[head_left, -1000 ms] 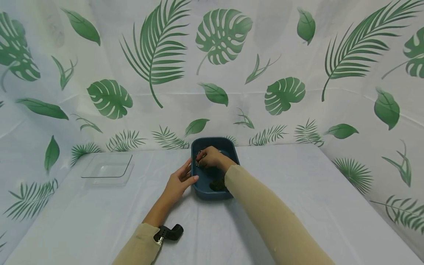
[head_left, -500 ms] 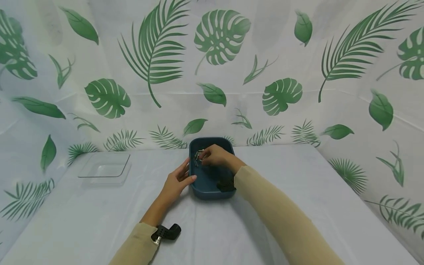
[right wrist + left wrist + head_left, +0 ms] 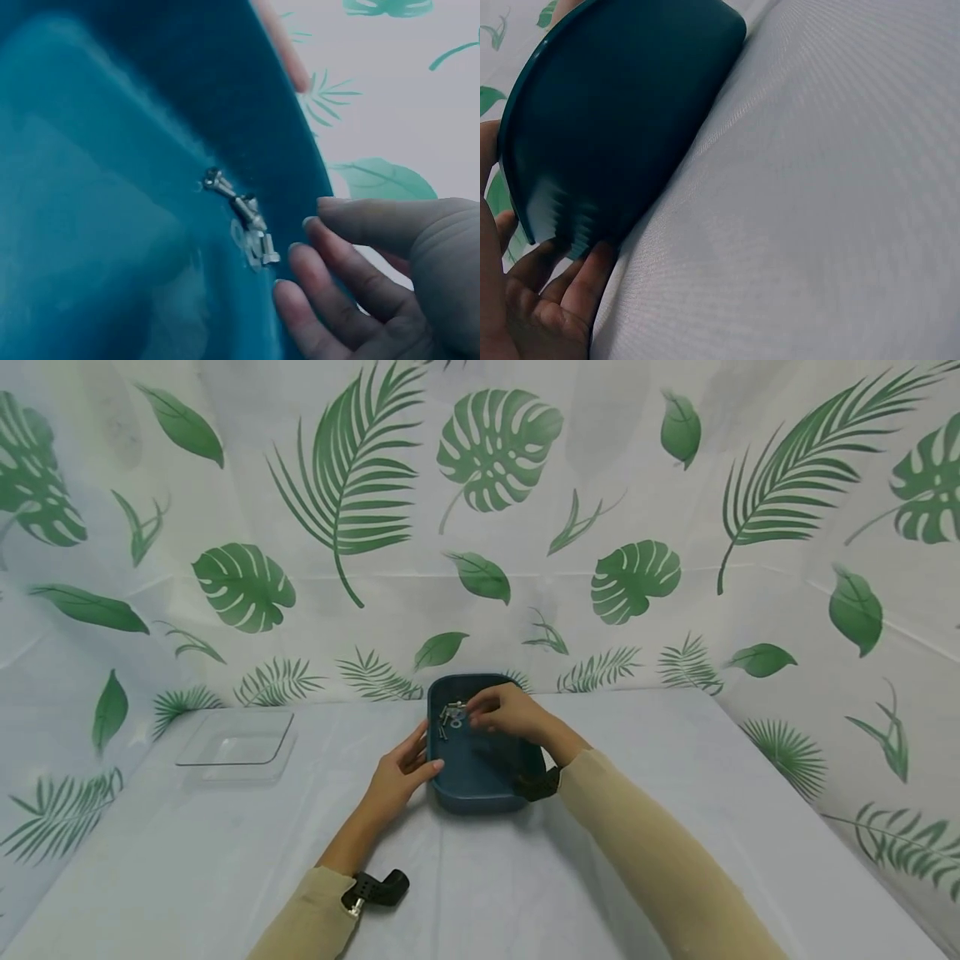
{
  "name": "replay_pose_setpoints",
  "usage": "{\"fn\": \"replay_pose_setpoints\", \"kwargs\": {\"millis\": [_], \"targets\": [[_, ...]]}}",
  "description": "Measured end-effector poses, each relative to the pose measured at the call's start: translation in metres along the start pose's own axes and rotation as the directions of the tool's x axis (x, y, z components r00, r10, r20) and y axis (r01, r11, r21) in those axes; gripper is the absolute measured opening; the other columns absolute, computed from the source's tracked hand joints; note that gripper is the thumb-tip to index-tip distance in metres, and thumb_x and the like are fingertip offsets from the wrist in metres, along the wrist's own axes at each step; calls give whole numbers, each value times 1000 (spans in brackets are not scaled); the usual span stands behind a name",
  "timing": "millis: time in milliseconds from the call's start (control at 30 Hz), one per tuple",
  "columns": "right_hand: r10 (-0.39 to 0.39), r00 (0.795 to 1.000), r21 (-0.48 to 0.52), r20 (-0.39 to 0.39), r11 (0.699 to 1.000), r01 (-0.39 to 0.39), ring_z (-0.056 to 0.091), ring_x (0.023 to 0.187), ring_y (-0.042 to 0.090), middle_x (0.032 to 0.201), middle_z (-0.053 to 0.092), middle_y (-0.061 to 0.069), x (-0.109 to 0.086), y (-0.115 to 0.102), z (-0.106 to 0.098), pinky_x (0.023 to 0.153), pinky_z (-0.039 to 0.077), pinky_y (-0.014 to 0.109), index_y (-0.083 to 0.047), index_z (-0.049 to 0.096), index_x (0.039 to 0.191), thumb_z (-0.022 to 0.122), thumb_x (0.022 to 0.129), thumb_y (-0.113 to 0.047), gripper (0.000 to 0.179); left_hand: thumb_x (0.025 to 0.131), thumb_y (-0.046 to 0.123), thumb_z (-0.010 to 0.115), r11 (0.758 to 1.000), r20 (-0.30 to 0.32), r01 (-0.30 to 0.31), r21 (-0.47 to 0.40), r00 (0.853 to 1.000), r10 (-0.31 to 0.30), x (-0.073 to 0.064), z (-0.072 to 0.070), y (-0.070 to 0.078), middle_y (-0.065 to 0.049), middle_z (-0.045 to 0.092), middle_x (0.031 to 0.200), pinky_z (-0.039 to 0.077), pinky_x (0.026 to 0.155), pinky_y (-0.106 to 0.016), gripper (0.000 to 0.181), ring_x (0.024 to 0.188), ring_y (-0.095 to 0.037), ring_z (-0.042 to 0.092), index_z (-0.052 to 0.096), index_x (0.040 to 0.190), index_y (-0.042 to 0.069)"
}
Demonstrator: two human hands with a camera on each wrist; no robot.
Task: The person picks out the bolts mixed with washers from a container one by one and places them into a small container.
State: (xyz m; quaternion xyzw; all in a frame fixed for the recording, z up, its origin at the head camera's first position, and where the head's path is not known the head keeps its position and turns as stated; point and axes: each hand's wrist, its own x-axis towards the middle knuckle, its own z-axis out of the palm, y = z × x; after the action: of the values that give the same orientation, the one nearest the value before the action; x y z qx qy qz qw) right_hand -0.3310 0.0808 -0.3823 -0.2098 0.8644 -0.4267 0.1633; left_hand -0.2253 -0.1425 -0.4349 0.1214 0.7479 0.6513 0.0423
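A dark blue plastic bin (image 3: 480,802) stands on the white-covered table. Against its far left inner wall lies a small pile of silver socket-head screws (image 3: 221,184) with a few pale washers (image 3: 456,723). My left hand (image 3: 395,779) rests against the bin's left outer side, its thumb at the near left corner; in the left wrist view its fingertips (image 3: 600,251) touch the wall low down. Over the bin, just right of the screws, hovers my right hand (image 3: 513,712). Its fingers (image 3: 307,270) are loosely bent with gaps between them, and nothing shows in them.
At the table's back left sits a clear glass container (image 3: 238,749). A white curtain (image 3: 525,635) with green leaves hangs behind the table and along both sides. A black device (image 3: 382,888) is strapped to my left wrist, another (image 3: 542,785) to my right.
My right hand has moved away from the pile toward the right, and its fingers have loosened. The screws and washers show more fully now. My left hand stays against the bin.
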Motion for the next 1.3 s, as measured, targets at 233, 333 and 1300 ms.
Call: {"fn": "replay_pose_setpoints", "kwargs": {"millis": [233,333,1300], "targets": [[-62,991,58,-121,996,70,65,101,28,110,68,13,-15,5,-11,89,53,49,-11,68,115,65,91,-13,24,92,23,65,1000,-1,4,5,1000,-4,-1,2,0,-17,31,154,38,108,-45,73,139,-32,37,26,153,19],[-70,976,70,-206,994,87,65,101,27,110,68,12,-20,9,-14,91,52,46,-9,67,116,66,90,-14,26,92,23,65,1000,-2,5,3,1000,-5,-1,2,0,-19,31,153,38,108,-46,73,138,-33,37,25,153,19],[-35,919,204,-392,971,124,39,138,33,152,35,16,-72,64,20,109,36,49,-16,29,152,58,85,0,75,92,26,65,1000,3,16,19,1000,-16,1,-1,-2,-17,32,153,42,105,-43,73,137,-33,39,25,153,21]]}}
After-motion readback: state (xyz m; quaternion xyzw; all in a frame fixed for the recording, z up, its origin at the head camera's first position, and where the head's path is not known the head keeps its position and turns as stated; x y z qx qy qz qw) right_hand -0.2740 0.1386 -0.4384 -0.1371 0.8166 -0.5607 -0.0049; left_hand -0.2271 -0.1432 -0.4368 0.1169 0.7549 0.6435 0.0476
